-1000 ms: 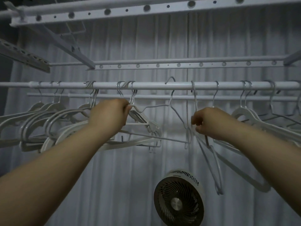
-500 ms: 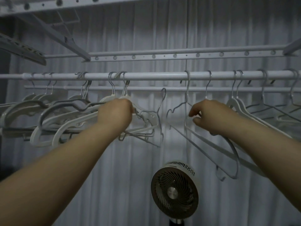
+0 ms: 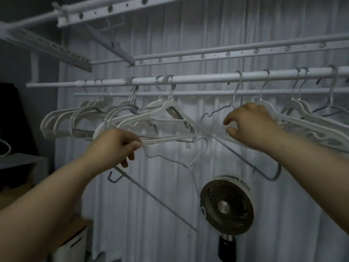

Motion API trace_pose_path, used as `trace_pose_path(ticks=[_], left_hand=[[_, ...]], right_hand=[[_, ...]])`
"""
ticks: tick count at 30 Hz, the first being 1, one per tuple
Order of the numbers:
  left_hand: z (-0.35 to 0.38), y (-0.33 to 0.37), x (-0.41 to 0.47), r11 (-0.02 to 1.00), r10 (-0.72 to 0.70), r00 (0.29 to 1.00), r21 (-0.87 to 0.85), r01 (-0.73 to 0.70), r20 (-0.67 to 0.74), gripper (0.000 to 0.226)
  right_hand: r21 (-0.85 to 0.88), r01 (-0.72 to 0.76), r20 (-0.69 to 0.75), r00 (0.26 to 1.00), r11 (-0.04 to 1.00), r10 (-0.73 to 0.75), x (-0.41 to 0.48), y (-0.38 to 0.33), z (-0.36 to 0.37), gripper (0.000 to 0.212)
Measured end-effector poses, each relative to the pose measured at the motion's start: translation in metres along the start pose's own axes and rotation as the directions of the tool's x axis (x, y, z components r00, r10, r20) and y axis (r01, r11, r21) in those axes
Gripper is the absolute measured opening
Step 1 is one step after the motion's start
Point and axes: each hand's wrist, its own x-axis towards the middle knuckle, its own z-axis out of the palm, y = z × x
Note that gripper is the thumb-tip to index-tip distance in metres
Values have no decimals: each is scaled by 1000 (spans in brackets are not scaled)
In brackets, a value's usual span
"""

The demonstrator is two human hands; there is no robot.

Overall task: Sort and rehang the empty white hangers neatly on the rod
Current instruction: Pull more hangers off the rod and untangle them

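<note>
So the reason both arms are up here is basically divide and conquer. The left hand [image 3: 117, 146] is pinched shut on the thin grey wire hanger [image 3: 151, 193] that's off the rod and dangling low at a steep tilt, hook end near the fingers, long bar running down toward the round black-and-white standing fan [image 3: 226, 208]. My guess is it's kept down there so it doesn't snag the pack of chunky white plastic hangers [image 3: 79, 120] bunched at the left end of the white metal rod [image 3: 198, 78]. The pinch also seems to touch the bottom bar of the nearest white one, though I can't tell if it's actually gripping that too. The right hand [image 3: 251, 125] is loosely curled, thumb and forefinger narrowly apart, at the neck of another thin wire hanger [image 3: 236, 103] that's hooked on the rod, probably steadying or about to lift it. More white plastic ones [image 3: 306, 118] hang to the right, so the bare stretch of rod in the middle looks like the working gap for regrouping.
</note>
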Motion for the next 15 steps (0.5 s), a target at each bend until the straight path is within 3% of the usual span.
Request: trace_pose_path(ticks=[5, 9, 12, 15], left_hand=[[-44, -22, -34, 992, 54, 997, -112, -60, -57, 31], [-81, -43, -68, 974, 65, 994, -212, -83, -89, 31], [-102, -63, -92, 955, 56, 994, -284, -81, -96, 32], [-119, -83, -105, 956, 15, 994, -290, -47, -112, 29]], right_hand=[[97, 97, 107, 989, 991, -107, -12, -39, -16, 47], [331, 56, 163, 980, 942, -115, -23, -75, -25, 34], [592, -52, 241, 964, 804, -115, -32, -97, -34, 11], [705, -132, 325, 934, 697, -151, -46, -116, -45, 10]])
